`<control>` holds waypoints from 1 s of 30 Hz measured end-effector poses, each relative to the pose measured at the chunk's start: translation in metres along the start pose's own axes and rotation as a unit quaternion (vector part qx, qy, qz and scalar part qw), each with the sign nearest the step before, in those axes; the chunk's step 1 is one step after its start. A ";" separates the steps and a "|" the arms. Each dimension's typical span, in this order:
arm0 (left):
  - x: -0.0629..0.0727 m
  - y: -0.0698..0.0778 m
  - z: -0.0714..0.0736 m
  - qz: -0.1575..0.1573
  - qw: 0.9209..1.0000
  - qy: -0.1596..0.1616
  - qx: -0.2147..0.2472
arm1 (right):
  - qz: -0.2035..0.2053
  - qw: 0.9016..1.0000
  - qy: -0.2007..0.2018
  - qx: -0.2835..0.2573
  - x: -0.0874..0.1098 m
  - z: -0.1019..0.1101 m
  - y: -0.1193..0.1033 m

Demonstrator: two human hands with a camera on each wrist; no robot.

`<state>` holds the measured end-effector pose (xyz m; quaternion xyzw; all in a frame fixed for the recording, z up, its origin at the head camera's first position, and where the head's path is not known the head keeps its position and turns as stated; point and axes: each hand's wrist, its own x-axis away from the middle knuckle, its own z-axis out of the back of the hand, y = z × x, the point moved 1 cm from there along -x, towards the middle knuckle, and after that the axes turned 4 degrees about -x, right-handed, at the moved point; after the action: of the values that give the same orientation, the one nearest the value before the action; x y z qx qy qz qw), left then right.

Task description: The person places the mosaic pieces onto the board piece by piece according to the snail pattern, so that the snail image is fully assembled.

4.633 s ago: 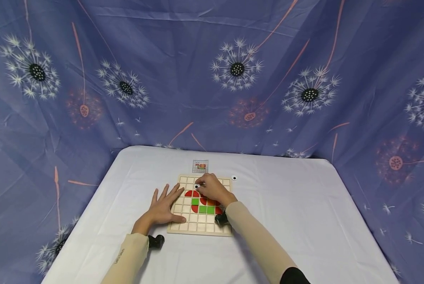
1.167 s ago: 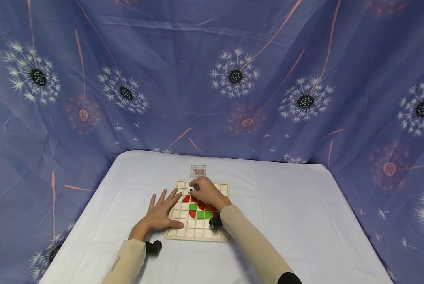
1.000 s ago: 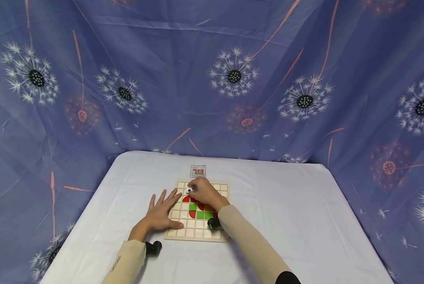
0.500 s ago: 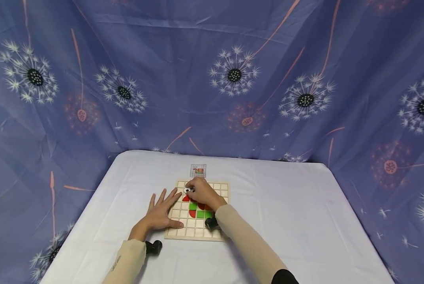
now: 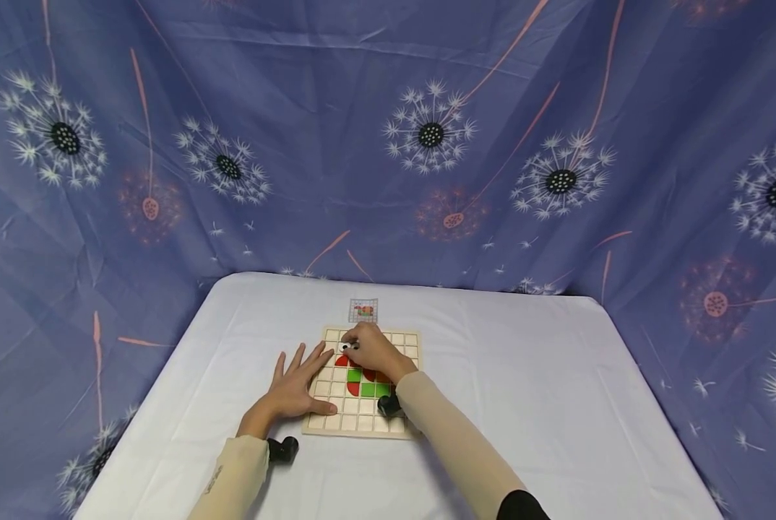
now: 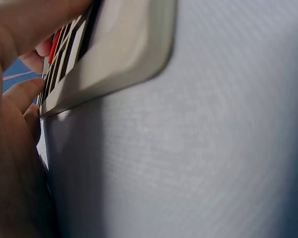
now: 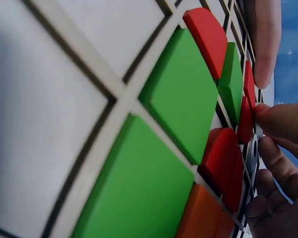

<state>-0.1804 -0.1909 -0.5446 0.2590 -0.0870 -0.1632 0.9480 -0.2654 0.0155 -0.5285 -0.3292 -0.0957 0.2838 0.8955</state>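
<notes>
A wooden grid board (image 5: 336, 422) lies on the table, with red, green and orange pieces set in its squares. My left hand (image 5: 290, 393) rests over the board's left edge, fingers spread and thumb near the lower left. Near the top left squares, my right hand (image 5: 376, 352) pinches a white round eye piece (image 7: 259, 130) between thumb and finger. Beside it another eye piece (image 7: 253, 152), white with a black dot, sits just under the curled fingers. Green squares (image 7: 181, 94) and a red quarter-round piece (image 7: 207, 37) show closer to the right wrist. My right hand hides part of the board.
A small picture card (image 5: 363, 310) with a coloured figure on a grid lies behind the board. White cloth covers the table (image 5: 524, 390). A blue dandelion-print curtain (image 5: 323, 144) hangs behind and at both sides.
The eye piece that lay right of the board is gone from there. My right hand has shifted slightly left along the upper squares, and two eye pieces now show at its fingertips. My left hand stays put.
</notes>
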 end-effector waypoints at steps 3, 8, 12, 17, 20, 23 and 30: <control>0.000 0.003 0.002 0.000 1.000 -0.005 -0.005 | -0.003 1.000 -0.001 -0.009 0.000 0.000 0.001; -0.001 0.003 0.000 0.003 1.000 -0.015 -0.009 | -0.004 1.000 0.005 -0.021 0.002 0.000 0.001; -0.002 0.003 0.001 0.006 1.000 -0.023 -0.014 | -0.006 1.000 0.005 -0.024 0.004 0.001 0.001; -0.002 0.001 0.000 0.001 1.000 -0.021 -0.017 | -0.011 0.999 0.010 -0.040 0.007 0.006 0.005; -0.003 -0.001 0.000 -0.001 1.000 -0.024 -0.018 | -0.012 0.998 0.019 -0.055 0.012 0.012 0.010; -0.003 -0.002 0.001 -0.002 0.999 -0.029 -0.021 | -0.013 0.998 0.032 -0.057 0.020 0.020 0.019; -0.002 -0.001 0.005 -0.006 0.999 -0.037 -0.026 | -0.031 0.996 0.071 -0.039 0.046 0.041 0.044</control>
<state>-0.1835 -0.1933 -0.5410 0.2282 -0.1156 -0.1810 0.9496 -0.2621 0.0911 -0.5265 -0.3798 -0.0534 0.2280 0.8950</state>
